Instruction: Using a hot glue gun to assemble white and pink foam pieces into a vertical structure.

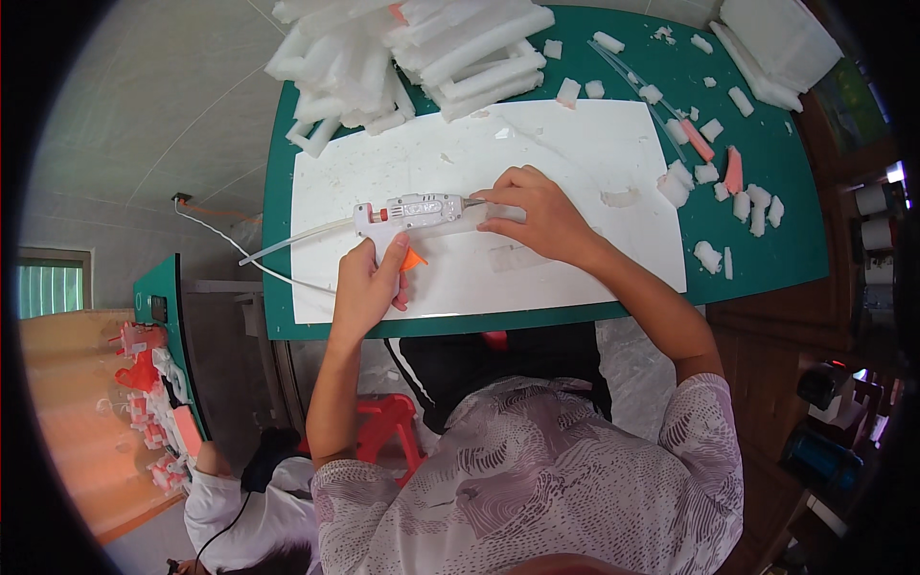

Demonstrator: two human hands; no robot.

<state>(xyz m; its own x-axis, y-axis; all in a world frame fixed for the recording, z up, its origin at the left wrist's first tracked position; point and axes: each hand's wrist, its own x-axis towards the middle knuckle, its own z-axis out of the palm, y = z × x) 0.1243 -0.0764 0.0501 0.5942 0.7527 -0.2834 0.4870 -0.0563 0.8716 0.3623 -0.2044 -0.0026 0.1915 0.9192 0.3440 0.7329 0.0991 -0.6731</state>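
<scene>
While white sheet (594, 144) covers green bench (791, 240) below the fingers (517, 175), grey wall (163, 105) to their left, left hand (364, 278) grips glue gun (422, 211); right hand (548, 216), forearm angled inward, pinches a white piece (505, 213) beside the nozzle (469, 202).

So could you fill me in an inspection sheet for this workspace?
Surface: green table, partly covered by a white sheet.
Job's things: glue gun with a glue stick poking out behind; small white piece near its nozzle.
Clutter: piled white foam at the far side; loose foam bits and pink pieces at right.
Hands: left hand grips the gun; right hand pinches the piece.
Cables: white cord crosses the left edge.
Surroundings: red stool; another person, lower left.
</scene>
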